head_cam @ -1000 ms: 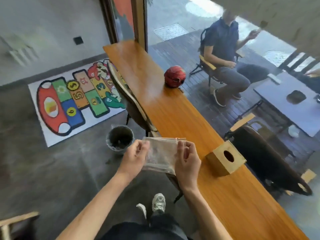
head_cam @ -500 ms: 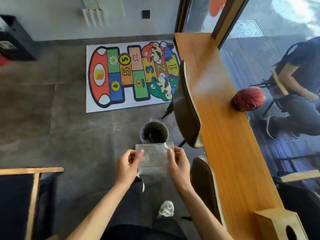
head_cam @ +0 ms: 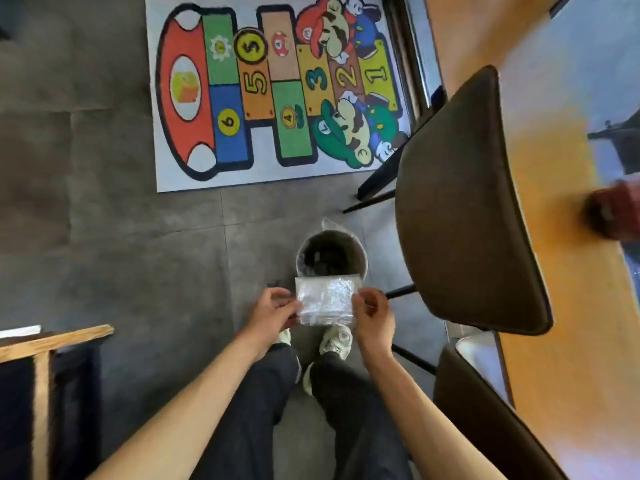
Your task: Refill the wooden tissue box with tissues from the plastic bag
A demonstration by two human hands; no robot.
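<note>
Apparently the plastic bag (head_cam: pixel 326 301) is pinched flat at its side edges by the left hand (head_cam: pixel 273 311) and the right hand (head_cam: pixel 372 315), just short of the lined bin (head_cam: pixel 330 258); it looks emptied, so disposal seems next, while the tissue box is out of view

Grey stone-look floor tiles (head_cam: pixel 114 237) fill most of the frame. At the upper centre lies a colourful hopscotch mat (head_cam: pixel 273 88) with numbered squares and cartoon figures. A long wooden table (head_cam: pixel 561 306) runs down the right side, catching bright daylight. Two dark chairs (head_cam: pixel 464 209) stand pushed against it. A round bin (head_cam: pixel 330 258) stands on the floor at centre. Wooden-framed furniture (head_cam: pixel 45 344) shows at lower left.
</note>
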